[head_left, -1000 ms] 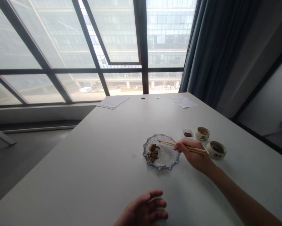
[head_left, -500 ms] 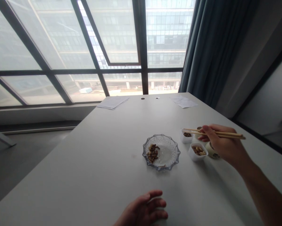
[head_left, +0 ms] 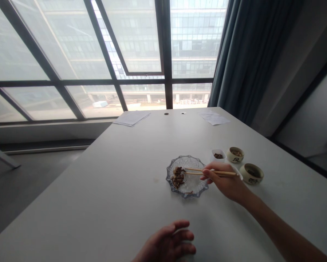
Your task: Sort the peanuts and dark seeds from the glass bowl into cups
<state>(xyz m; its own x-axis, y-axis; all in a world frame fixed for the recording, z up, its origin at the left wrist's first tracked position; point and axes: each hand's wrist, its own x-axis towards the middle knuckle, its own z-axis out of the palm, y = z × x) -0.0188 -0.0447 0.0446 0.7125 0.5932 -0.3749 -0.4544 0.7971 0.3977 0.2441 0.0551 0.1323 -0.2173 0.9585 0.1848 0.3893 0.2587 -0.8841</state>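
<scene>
My right hand (head_left: 223, 178) grips a pair of wooden chopsticks (head_left: 218, 173) over the right side of a clear glass dish (head_left: 197, 189) with a scalloped rim. The chopstick tips are spread apart, close to a heap of small brown dried pieces (head_left: 177, 179) in the dish's left half; whether they touch it I cannot tell. Near the table's front edge my left hand (head_left: 170, 240) is held with its fingers apart and nothing in them. Behind my right hand, one white cup (head_left: 238, 173) is mostly hidden.
Another white cup (head_left: 217, 156) with dark bits stands right of the dish. Beside it are two cream ceramic cups, a farther one (head_left: 235, 155) and a nearer one (head_left: 251, 174), both with dark characters and contents. Papers (head_left: 132, 118) lie at the far left, another sheet (head_left: 213, 117) at the far right.
My right hand has moved left with the chopsticks, from above the small cups to over the glass dish. The ceramic cups now show more fully. My left hand has stayed in place.
</scene>
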